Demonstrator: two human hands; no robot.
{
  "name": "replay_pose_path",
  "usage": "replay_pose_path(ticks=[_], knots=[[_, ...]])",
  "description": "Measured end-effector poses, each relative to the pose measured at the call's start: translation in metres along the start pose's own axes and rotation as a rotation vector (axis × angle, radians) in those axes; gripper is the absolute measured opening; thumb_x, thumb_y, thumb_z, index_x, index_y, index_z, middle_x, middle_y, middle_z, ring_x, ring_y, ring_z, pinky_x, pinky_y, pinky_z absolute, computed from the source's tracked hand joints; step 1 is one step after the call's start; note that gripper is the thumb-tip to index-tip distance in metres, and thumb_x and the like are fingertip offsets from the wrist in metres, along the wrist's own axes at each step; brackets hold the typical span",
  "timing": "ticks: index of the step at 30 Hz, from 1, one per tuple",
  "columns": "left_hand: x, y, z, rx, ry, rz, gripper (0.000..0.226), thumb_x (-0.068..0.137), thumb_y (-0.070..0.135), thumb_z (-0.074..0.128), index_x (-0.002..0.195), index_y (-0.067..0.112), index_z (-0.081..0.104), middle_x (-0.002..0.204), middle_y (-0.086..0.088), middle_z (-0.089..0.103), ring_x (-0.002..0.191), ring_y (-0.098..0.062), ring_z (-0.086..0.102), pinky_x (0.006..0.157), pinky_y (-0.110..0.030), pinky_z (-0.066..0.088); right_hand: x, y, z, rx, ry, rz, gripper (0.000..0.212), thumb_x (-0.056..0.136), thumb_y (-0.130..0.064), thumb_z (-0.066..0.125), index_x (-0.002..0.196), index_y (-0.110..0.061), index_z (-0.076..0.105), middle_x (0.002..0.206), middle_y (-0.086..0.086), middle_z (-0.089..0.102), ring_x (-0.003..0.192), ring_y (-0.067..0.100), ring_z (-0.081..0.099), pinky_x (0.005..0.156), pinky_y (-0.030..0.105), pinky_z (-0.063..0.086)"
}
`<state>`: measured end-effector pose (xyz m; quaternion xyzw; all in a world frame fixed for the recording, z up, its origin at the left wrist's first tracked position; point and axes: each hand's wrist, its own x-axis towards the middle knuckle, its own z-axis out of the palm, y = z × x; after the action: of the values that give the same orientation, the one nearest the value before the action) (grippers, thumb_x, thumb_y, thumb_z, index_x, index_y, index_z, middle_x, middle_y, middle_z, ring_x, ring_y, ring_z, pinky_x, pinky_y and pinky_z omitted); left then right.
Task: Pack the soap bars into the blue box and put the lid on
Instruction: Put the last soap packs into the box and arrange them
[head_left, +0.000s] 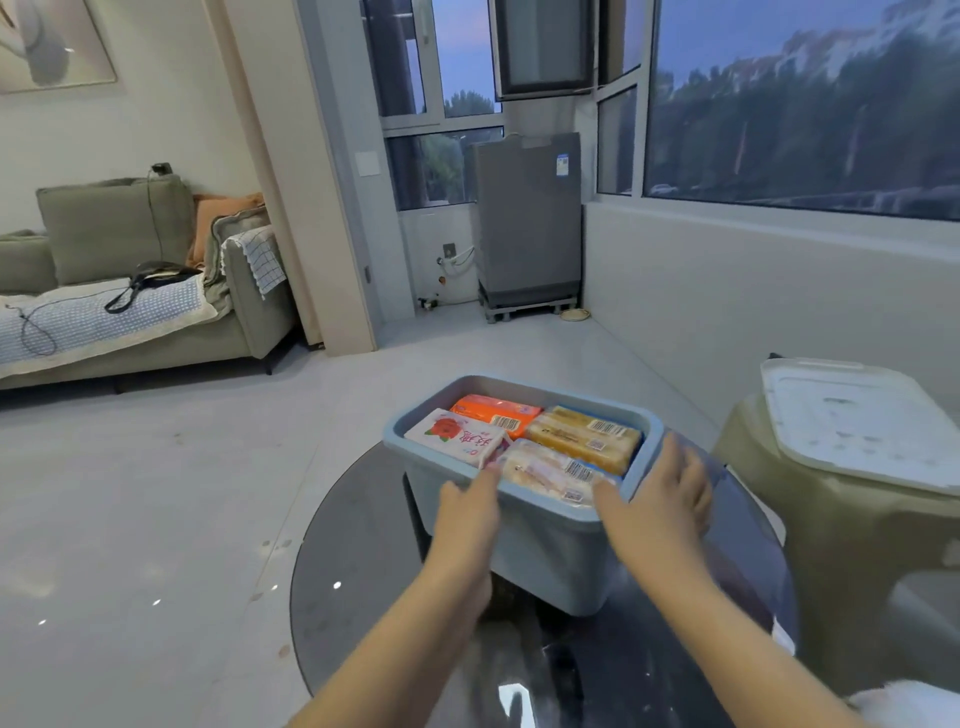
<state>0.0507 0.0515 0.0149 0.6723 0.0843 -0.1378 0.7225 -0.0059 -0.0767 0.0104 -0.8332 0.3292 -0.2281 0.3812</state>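
One round dark table (363, 571) on pale floor (156, 493); one blue box (545, 561), four soaps (582, 434). Left hand (467, 512) and right hand (660, 499), fingers straight, on its rim; lid (862, 415) on a stool (857, 545).

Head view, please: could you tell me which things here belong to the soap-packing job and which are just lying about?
Part of the job:
- blue box on the round table
- four soap bars: white, orange, yellow, pale
- lid on the stool
- left hand, right hand at the box rim

Lying about:
- sofa
- bag
- grey appliance
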Motion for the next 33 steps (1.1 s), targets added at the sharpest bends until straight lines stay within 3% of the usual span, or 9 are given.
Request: replay_pose_path(ticks=[2,4,6,8,11,14,20,26,33], knots=[[0.018,0.007,-0.004,-0.003,0.103,-0.010,0.042,0.089,0.036,0.054,0.121,0.010,0.049,0.110,-0.008,0.062,0.097,-0.023,0.060,0.090,-0.040,0.050,-0.009,0.002,0.006,0.142,-0.055,0.024,0.083,0.087,-0.029,0.055,0.149,-0.011,0.003,0.150,0.009,0.026,0.137,0.030,0.024,0.110,0.040,0.024],[0.035,0.012,-0.010,-0.005,0.199,0.024,0.041,0.087,0.034,0.056,0.116,0.006,0.053,0.112,-0.012,0.062,0.092,-0.025,0.061,0.086,-0.040,0.052,-0.014,0.002,0.007,0.315,-0.116,0.043,0.079,0.093,-0.023,0.048,0.150,-0.015,-0.005,0.126,-0.003,0.044,0.115,0.022,0.046,0.087,0.028,0.040],[0.044,0.018,-0.018,-0.104,0.229,0.062,0.027,0.091,0.025,0.057,0.104,0.001,0.060,0.096,-0.012,0.066,0.082,-0.024,0.063,0.080,-0.037,0.054,-0.014,0.002,0.004,0.369,-0.170,0.062,0.075,0.096,-0.022,0.042,0.149,-0.017,-0.011,0.110,-0.005,0.045,0.088,0.012,0.050,0.059,0.019,0.039],[0.050,0.021,-0.024,-0.194,0.222,0.049,0.016,0.091,0.017,0.061,0.085,0.002,0.060,0.085,-0.012,0.066,0.076,-0.023,0.065,0.077,-0.036,0.055,-0.012,0.002,0.002,0.386,-0.195,0.053,0.073,0.098,-0.024,0.038,0.149,-0.019,-0.013,0.108,-0.006,0.047,0.073,0.002,0.047,0.051,0.011,0.032],[0.050,0.023,-0.022,-0.265,0.186,0.005,0.015,0.087,0.014,0.065,0.080,0.004,0.057,0.086,-0.013,0.067,0.078,-0.023,0.067,0.066,-0.032,0.060,0.003,0.007,-0.001,0.416,-0.221,0.033,0.070,0.098,-0.024,0.037,0.149,-0.019,-0.012,0.118,-0.004,0.051,0.081,0.005,0.048,0.067,0.017,0.040],[0.044,0.022,-0.013,-0.330,0.149,-0.012,0.016,0.086,0.010,0.066,0.093,-0.001,0.058,0.085,-0.012,0.066,0.071,-0.020,0.065,0.049,-0.025,0.058,0.027,0.013,-0.007,0.424,-0.271,0.021,0.067,0.099,-0.028,0.037,0.150,-0.023,-0.005,0.119,-0.009,0.045,0.100,0.011,0.045,0.082,0.025,0.036],[0.032,0.008,0.013,-0.472,0.116,0.021,0.023,0.087,0.007,0.065,0.108,0.002,0.057,0.086,-0.010,0.066,0.071,-0.019,0.063,0.044,-0.022,0.056,0.081,0.026,-0.022,0.392,-0.383,-0.011,0.039,0.095,-0.029,0.041,0.134,-0.024,0.041,0.126,0.001,0.059,0.113,0.020,0.057,0.099,0.042,0.045],[0.017,-0.003,0.038,-0.570,0.092,0.063,0.007,0.086,0.005,0.064,0.085,0.009,0.058,0.087,-0.007,0.066,0.077,-0.020,0.064,0.083,-0.040,0.053,0.125,0.025,-0.026,0.526,-0.493,0.056,0.058,0.094,-0.020,0.047,0.147,-0.015,0.026,0.142,0.004,0.044,0.114,0.019,0.050,0.102,0.032,0.040],[0.013,-0.003,0.046,-0.583,0.096,0.054,0.009,0.087,0.011,0.064,0.084,0.013,0.056,0.091,-0.008,0.066,0.081,-0.022,0.065,0.085,-0.040,0.052,0.140,0.032,-0.021,0.495,-0.477,0.052,0.056,0.093,-0.032,0.049,0.145,-0.024,0.032,0.146,0.005,0.043,0.123,0.023,0.050,0.108,0.039,0.038]])
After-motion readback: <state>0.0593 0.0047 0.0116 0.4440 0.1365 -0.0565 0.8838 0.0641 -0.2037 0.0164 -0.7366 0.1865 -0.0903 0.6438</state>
